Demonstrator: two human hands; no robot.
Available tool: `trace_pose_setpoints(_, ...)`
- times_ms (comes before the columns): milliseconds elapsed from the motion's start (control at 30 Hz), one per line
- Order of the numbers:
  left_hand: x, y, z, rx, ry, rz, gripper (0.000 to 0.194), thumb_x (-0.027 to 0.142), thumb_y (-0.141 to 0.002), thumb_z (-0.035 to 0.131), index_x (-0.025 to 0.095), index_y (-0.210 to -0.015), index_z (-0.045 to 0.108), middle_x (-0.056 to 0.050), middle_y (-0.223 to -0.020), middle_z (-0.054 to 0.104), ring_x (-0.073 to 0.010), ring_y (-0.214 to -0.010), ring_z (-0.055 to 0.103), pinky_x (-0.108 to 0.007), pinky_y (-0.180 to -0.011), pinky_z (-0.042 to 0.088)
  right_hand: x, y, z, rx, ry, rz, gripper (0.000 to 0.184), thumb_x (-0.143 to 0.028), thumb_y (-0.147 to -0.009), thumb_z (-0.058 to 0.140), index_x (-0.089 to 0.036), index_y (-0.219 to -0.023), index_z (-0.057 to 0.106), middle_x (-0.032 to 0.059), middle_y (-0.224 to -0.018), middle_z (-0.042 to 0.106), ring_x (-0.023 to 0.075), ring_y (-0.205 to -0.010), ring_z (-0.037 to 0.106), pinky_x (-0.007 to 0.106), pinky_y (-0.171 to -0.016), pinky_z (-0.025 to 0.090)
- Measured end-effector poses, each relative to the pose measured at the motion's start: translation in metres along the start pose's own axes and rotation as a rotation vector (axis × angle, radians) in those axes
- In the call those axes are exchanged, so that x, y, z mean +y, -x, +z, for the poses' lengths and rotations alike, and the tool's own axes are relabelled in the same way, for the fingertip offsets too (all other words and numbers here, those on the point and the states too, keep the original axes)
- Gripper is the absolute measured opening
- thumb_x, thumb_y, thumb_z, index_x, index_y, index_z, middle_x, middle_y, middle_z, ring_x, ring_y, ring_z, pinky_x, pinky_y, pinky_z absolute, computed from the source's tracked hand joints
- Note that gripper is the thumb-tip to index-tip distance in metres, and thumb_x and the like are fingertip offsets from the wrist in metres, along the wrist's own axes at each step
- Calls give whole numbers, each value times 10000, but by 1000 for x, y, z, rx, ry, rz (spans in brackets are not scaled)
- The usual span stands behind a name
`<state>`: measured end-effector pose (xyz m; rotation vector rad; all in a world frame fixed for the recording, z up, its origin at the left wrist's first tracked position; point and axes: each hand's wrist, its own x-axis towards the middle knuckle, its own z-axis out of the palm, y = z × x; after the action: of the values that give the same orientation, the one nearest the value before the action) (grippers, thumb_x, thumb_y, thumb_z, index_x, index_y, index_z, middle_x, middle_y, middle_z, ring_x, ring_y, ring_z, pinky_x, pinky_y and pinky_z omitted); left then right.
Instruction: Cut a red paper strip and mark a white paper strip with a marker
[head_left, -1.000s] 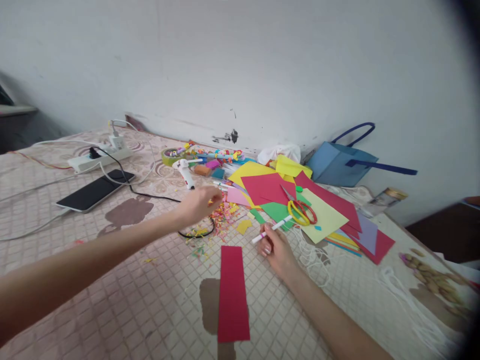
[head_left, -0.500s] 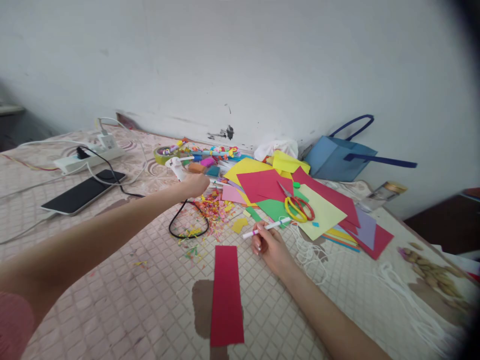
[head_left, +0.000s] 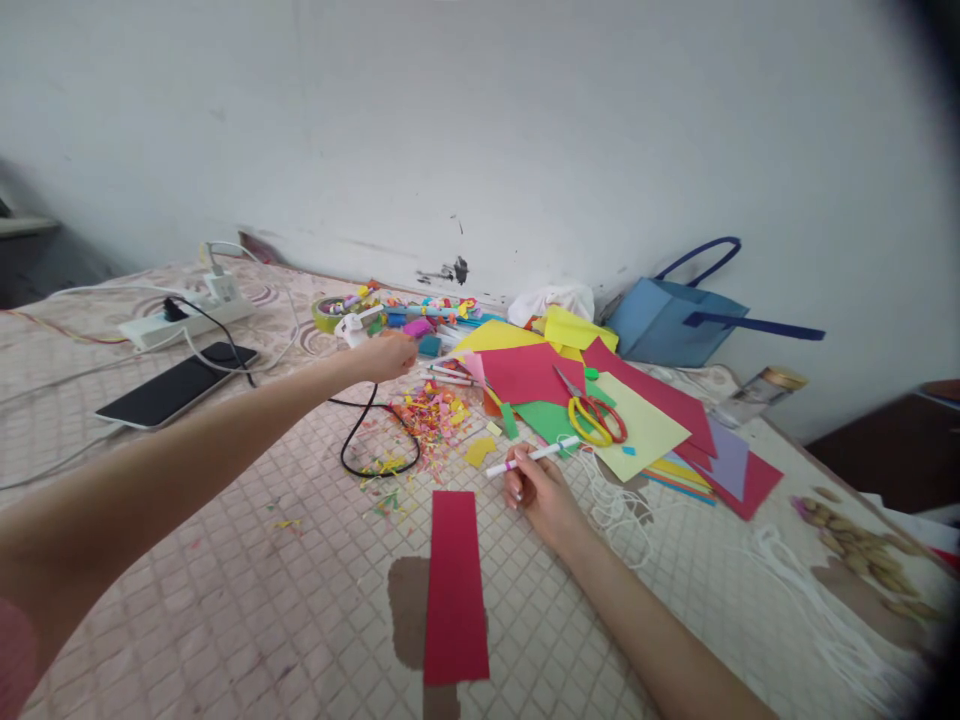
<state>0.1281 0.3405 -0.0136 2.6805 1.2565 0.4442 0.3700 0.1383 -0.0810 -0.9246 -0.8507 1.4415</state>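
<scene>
My right hand [head_left: 544, 495] is closed around a white marker [head_left: 534, 456] with a purple band, held just above the table. Below and left of it, a long red paper strip [head_left: 456, 590] lies flat. My left hand [head_left: 390, 357] reaches across to the pile at the back, its fingers curled; whatever they hold is hidden. Beside that hand is a white glue gun [head_left: 350, 328], and several pens [head_left: 452, 376] lie just to its right. Scissors [head_left: 589, 418] with yellow and red handles rest on coloured paper sheets [head_left: 529, 372].
Paper scraps [head_left: 435, 415] and a black cord [head_left: 345, 455] lie mid-table. At left are a tablet-like device [head_left: 180, 385] and a power strip [head_left: 184, 320]. White string [head_left: 619, 510], a blue bag [head_left: 675, 320] and a lidded jar [head_left: 761, 395] are on the right.
My left hand has shifted slightly left and up. Small pink and green papers beside it have moved, and more of the pens shows. My right hand still holds the marker in place.
</scene>
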Motion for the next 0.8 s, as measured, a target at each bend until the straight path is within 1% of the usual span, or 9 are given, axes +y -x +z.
trace_pose_setpoints(167, 6, 0, -11, 60, 276, -116, 105, 205, -760, 538, 144, -842, 562, -28, -747, 668, -150, -674, 627, -222, -612, 474, 1, 0, -1, 4, -6, -8, 251, -395, -733, 715, -184, -732, 580, -64, -481, 463, 67, -438, 393, 173, -405, 358)
trace_pose_setpoints(300, 16, 5, -17, 93, 506, -177, 150, 222, -756, 540, 136, -878, 552, -39, -759, 660, -126, -641, 618, -207, -574, 484, 2, -1, -3, 2, -7, -9, 256, -406, -734, 712, -172, -745, 607, -61, -481, 459, 66, -437, 392, 178, -405, 358)
trace_pose_setpoints(400, 32, 18, -21, 76, 632, -177, 163, 243, -769, 534, 130, -880, 572, -25, -712, 630, -102, -591, 583, -200, -553, 466, 1, 0, -1, 7, -15, -10, 253, -400, -733, 715, -169, -743, 613, -64, -474, 456, 64, -437, 390, 178, -410, 361)
trace_pose_setpoints(500, 59, 42, -19, 13, 708, -142, 235, 311, -851, 432, 128, -815, 576, -17, -664, 589, -89, -538, 533, -200, -518, 432, -1, 5, 7, 13, -39, 0, 248, -382, -723, 727, -172, -716, 596, -74, -468, 437, 57, -432, 374, 169, -406, 347)
trace_pose_setpoints(633, 104, 85, -3, -94, 707, -72, 287, 327, -904, 378, 139, -817, 575, 13, -585, 534, -100, -529, 503, -205, -526, 396, 1, 15, 26, -11, -104, 33, 248, -355, -720, 731, -181, -702, 556, -83, -467, 422, 53, -424, 360, 169, -405, 336)
trace_pose_setpoints(667, 114, 95, 2, -91, 673, -58, 276, 322, -914, 377, 148, -849, 581, 16, -597, 539, -102, -528, 487, -210, -527, 373, 2, 18, 31, -19, -120, 38, 241, -346, -726, 727, -186, -707, 547, -85, -464, 424, 56, -423, 366, 172, -408, 341)
trace_pose_setpoints(700, 124, 104, 6, -43, 556, -39, 269, 307, -925, 364, 154, -872, 578, 13, -621, 545, -110, -547, 489, -217, -536, 358, 3, 20, 35, -17, -130, 34, 238, -342, -731, 723, -190, -712, 540, -86, -462, 428, 58, -421, 370, 174, -409, 344)
trace_pose_setpoints(733, 132, 111, 10, -12, 454, -13, 244, 308, -914, 399, 151, -843, 572, 2, -651, 560, -120, -569, 498, -226, -542, 349, 4, 22, 39, -13, -139, 28, 241, -342, -733, 722, -193, -710, 534, -85, -462, 435, 60, -421, 376, 175, -409, 347)
trace_pose_setpoints(800, 144, 121, 17, -39, 339, 46, 193, 339, -859, 532, 154, -842, 582, -21, -761, 603, -144, -662, 545, -235, -579, 366, 6, 25, 43, -5, -144, 14, 246, -344, -727, 725, -194, -711, 531, -82, -477, 451, 64, -432, 393, 176, -411, 353)
